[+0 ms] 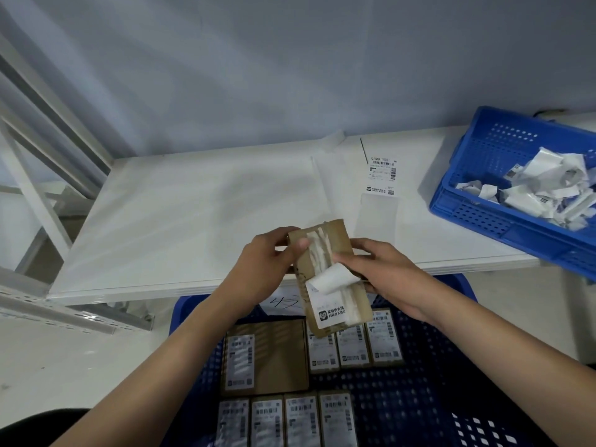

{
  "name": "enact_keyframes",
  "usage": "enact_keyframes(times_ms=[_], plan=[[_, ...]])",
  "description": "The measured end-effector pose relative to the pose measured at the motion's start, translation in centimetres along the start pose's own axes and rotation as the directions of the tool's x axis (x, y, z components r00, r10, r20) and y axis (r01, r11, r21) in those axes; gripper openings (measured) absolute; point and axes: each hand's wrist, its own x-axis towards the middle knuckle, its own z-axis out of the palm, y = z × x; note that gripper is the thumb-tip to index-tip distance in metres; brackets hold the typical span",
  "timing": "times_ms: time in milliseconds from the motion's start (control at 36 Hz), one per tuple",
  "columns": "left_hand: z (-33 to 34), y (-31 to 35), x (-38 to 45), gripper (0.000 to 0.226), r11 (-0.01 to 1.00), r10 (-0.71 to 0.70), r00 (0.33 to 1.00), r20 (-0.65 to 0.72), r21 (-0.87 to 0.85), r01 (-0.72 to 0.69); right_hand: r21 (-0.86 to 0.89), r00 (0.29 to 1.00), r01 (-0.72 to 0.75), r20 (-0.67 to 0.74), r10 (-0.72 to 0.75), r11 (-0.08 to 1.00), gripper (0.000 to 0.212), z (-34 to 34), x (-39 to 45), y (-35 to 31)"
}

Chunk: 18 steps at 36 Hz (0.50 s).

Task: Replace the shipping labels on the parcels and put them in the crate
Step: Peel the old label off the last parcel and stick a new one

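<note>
I am watching a brown cardboard parcel being held up between both hands, just in front of the near edge of the white worktop and above the blue crate on the floor. The left hand is gripping the parcel's upper left side, its thumb lying across the face near the top. The right hand is holding the right edge, and its thumb and fingers are pinching the curled-back flap of the old label, which is peeling away from the cardboard (torn white paper strips are showing on the face where it has come off). The lower part of that label is sticking to the parcel, with a printed logo on it.

In the crate beneath the hands, other parcels are lying flat in rows, labels facing up. On the worktop beyond the held parcel, a fresh label is lying on a strip of backing paper, well apart from both hands. At the right end of the worktop a second blue bin is sitting tilted, holding crumpled label scraps.
</note>
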Motion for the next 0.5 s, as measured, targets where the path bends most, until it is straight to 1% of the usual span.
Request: enact_keyframes(times_ms=[83,139,167,250,361,500], plan=[[0.11,-0.13,-0.14,0.048,1.0,0.01,1.0,0.01,0.023,-0.01,-0.006,0.999,0.035,0.013,-0.035,0.999,0.042,0.11,0.0,0.02],[0.21,-0.17,-0.22,0.057,1.0,-0.008,1.0,0.012,0.001,0.008,0.003,0.999,0.054,-0.006,-0.054,0.999,0.04,0.16,0.05,-0.01],[0.3,-0.17,-0.21,0.058,1.0,-0.025,1.0,0.018,-0.013,0.025,0.007,0.998,0.06,-0.018,-0.06,0.998,0.04,0.2,0.09,0.01],[0.69,-0.24,-0.1,0.041,0.999,-0.039,0.998,0.046,-0.002,0.039,0.018,0.997,0.062,-0.04,-0.061,0.998,0.039,0.24,0.32,0.3],[0.73,-0.37,0.02,0.041,0.999,-0.051,0.998,0.035,0.001,0.051,0.03,0.997,0.065,-0.03,-0.064,0.997,0.035,0.2,0.4,0.39],[0.52,-0.52,0.23,0.039,0.996,-0.081,0.997,-0.015,-0.042,0.08,0.051,0.997,0.067,-0.031,-0.065,0.996,0.033,0.21,0.2,0.05]])
